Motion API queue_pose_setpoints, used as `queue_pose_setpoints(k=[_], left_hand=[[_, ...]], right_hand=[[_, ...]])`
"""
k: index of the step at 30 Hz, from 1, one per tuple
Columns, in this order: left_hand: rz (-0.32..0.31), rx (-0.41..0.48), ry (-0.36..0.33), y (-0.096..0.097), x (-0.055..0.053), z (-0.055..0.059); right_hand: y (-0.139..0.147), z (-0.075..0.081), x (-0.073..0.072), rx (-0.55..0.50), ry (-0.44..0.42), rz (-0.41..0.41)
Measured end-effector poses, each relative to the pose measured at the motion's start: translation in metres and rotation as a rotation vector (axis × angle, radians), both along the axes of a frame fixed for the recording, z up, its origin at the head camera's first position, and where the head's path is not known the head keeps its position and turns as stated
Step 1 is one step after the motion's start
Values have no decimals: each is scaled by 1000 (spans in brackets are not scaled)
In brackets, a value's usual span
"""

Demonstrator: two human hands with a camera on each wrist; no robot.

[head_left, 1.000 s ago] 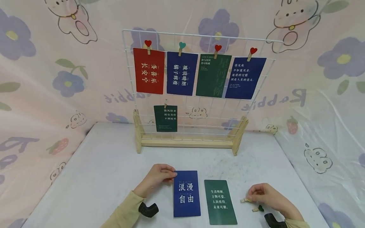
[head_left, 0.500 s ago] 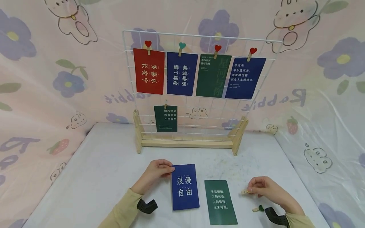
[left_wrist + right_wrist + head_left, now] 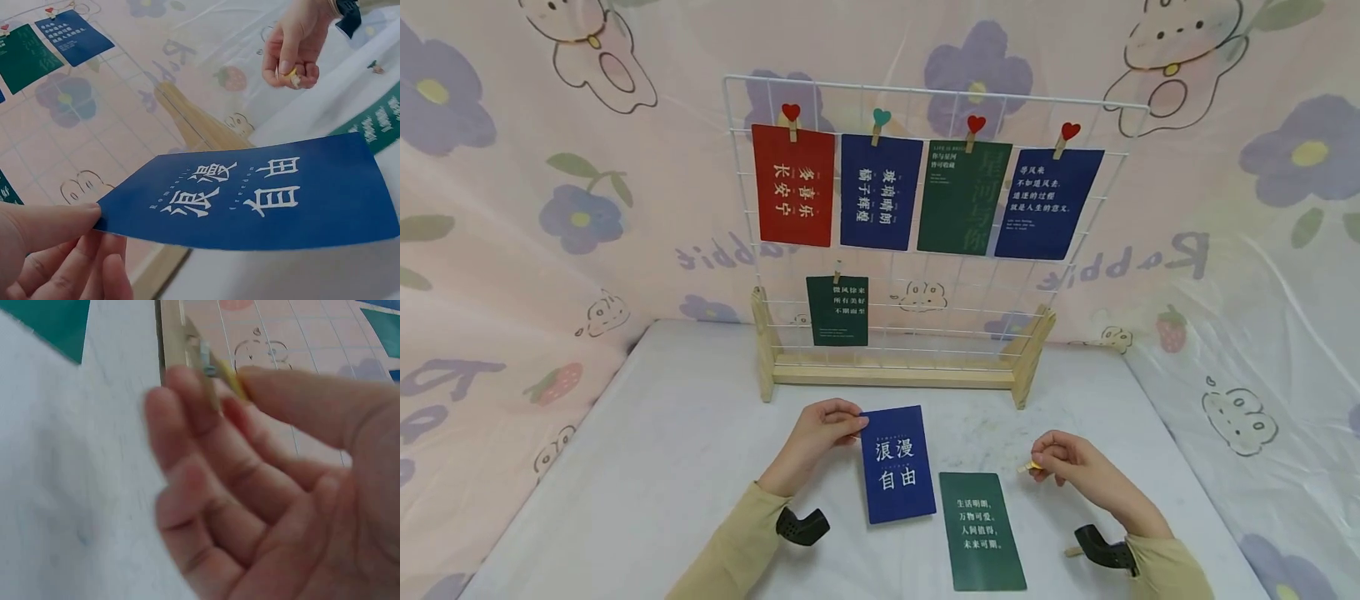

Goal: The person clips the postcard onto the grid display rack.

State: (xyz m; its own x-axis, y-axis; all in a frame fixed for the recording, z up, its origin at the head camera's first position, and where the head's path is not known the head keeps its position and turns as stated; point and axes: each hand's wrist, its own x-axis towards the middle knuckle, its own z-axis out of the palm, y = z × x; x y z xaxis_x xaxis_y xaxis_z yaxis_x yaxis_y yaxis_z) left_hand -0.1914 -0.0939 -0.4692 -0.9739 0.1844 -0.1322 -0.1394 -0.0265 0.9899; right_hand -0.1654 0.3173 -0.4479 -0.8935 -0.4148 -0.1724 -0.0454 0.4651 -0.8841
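My left hand (image 3: 822,432) pinches the top left corner of a blue card (image 3: 898,492) with white lettering, tilted up off the table. In the left wrist view the thumb lies on top of the card's corner, with the fingers beneath. On the right, my right hand (image 3: 1075,467) holds a small wooden clothespin (image 3: 203,359) with a yellow piece on it between thumb and fingers. A green card (image 3: 983,542) lies flat on the table between the hands. Another clothespin (image 3: 1073,552) lies partly hidden under the black wrist camera.
Behind the hands stands a white wire grid rack (image 3: 940,87) on a wooden base (image 3: 891,377). Four cards hang from its upper row by heart clips, among them a red card (image 3: 793,187). A small green card (image 3: 838,312) hangs lower left.
The blue card has been lifted from the table and moved away from me by my left hand. My right hand has risen with the clothespin and shifted slightly left.
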Motion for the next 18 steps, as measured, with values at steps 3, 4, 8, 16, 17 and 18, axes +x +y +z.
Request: queue_pose_setpoints(k=[3,4,8,16,17,18], left_hand=[[19,15,21,3,-3,5],[26,19,20,4,-4,7],[49,22,30,8,-7,14],[76,23,44,11,-12,23],[79,19,45,12,-13,24],[82,24,43,12,-13,26]], right_hand=[[-7,2,-6,20,33,-53],[-9,3,-8,25,38,-65],[-17,5,-14,26,56,-90],[-30,9,-23,7,126,-106],[-32,9,-24,9,134,-106],[-33,10,-25,9,141,-106]])
